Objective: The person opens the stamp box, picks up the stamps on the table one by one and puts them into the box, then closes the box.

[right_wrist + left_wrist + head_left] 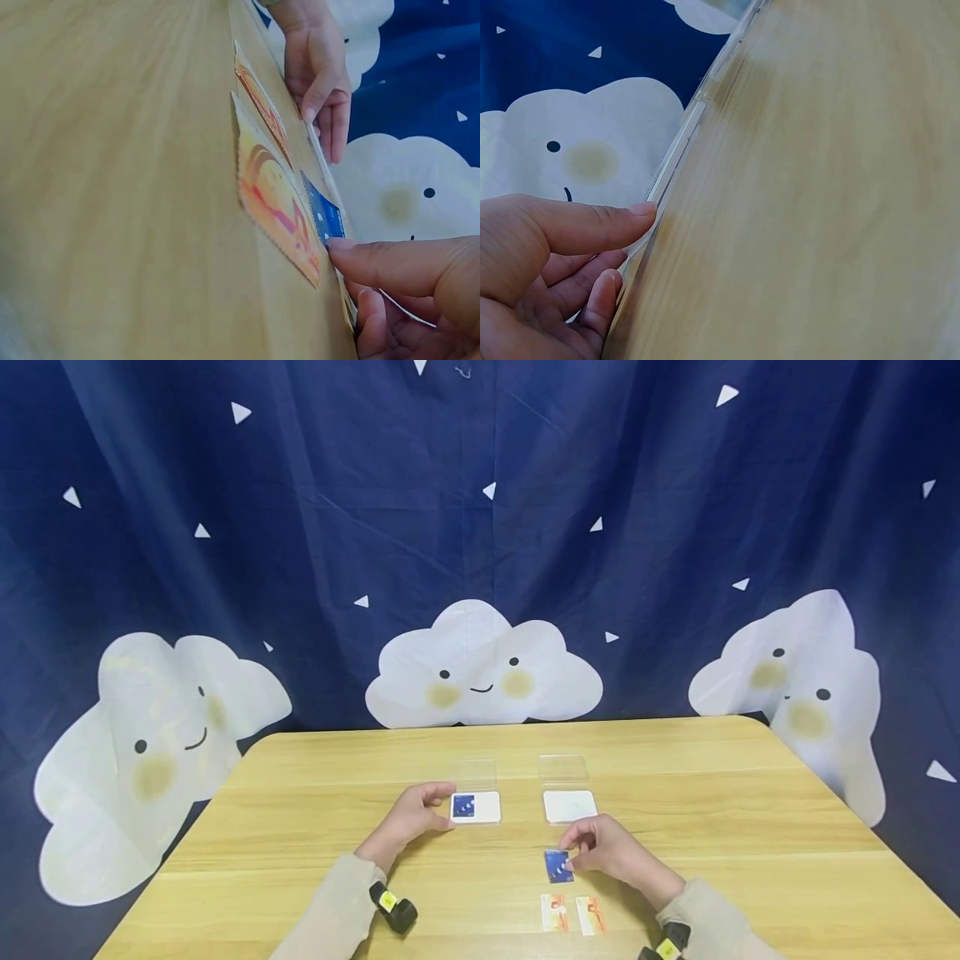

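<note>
My left hand (412, 810) holds the left end of a flat plastic case (487, 807), thumb at its near corner and fingers at its far corner. A blue stamp (463, 806) lies on the white inside of that case, toward the left. Between thumb and fingers, my right hand (606, 852) pinches another blue stamp (556, 865) by its right side, just in front of a second case (570, 807). The right wrist view shows the thumb on the edge of this blue stamp (324, 210); the other fingers are partly hidden.
Two orange stamps, a left one (553, 912) and a right one (590, 916), lie nearer the table's front. Clear lids (474, 772) (562, 768) are folded back behind both cases. A dark blue cloud-patterned curtain (480, 527) hangs behind the wooden table (300, 810).
</note>
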A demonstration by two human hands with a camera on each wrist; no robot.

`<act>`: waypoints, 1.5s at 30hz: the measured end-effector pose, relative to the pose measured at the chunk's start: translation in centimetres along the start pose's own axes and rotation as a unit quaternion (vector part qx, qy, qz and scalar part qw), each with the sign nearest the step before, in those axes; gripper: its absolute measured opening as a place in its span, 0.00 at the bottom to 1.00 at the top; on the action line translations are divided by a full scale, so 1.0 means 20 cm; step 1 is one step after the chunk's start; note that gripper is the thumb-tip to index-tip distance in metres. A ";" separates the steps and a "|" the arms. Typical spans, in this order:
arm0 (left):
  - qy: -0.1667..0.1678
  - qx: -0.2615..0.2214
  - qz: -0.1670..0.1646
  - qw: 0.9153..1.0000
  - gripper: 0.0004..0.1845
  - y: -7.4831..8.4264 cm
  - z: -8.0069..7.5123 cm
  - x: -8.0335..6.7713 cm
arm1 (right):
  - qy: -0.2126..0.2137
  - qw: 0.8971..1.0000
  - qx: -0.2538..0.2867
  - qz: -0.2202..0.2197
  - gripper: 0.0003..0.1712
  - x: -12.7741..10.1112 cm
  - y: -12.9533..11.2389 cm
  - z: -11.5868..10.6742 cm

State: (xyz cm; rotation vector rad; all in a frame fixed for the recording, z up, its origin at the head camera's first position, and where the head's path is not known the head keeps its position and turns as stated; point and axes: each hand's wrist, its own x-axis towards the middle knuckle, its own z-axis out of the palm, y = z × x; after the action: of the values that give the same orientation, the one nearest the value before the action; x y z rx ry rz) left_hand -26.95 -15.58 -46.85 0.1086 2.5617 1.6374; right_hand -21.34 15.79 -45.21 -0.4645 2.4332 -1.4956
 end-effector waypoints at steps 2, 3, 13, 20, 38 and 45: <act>0.000 0.000 0.001 1.000 0.31 0.00 0.00 0.00 | -0.001 1.000 0.000 0.000 0.11 0.00 0.00 0.00; 0.000 0.000 0.001 1.000 0.31 0.00 0.00 0.00 | -0.001 1.000 -0.002 0.001 0.11 0.00 0.00 0.00; -0.003 0.005 0.002 1.000 0.32 0.00 -0.01 0.00 | 0.007 1.000 -0.012 0.005 0.12 0.00 -0.01 0.01; -0.003 -0.004 0.005 1.000 0.32 0.00 0.00 0.00 | 0.010 1.000 -0.020 -0.003 0.12 0.01 0.00 0.01; 0.001 -0.006 0.002 1.000 0.32 0.01 0.00 -0.01 | 0.032 0.999 0.003 -0.015 0.06 0.01 0.01 0.02; 0.003 -0.005 0.002 1.000 0.32 0.02 0.00 -0.01 | 0.061 0.998 0.019 -0.002 0.05 0.01 0.01 0.02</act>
State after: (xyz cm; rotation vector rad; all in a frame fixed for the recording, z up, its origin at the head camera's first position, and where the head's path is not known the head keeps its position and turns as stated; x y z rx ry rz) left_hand -26.76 -15.52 -46.54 0.1101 2.5592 1.6533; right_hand -21.38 15.56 -45.52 -0.3820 2.4900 -1.6141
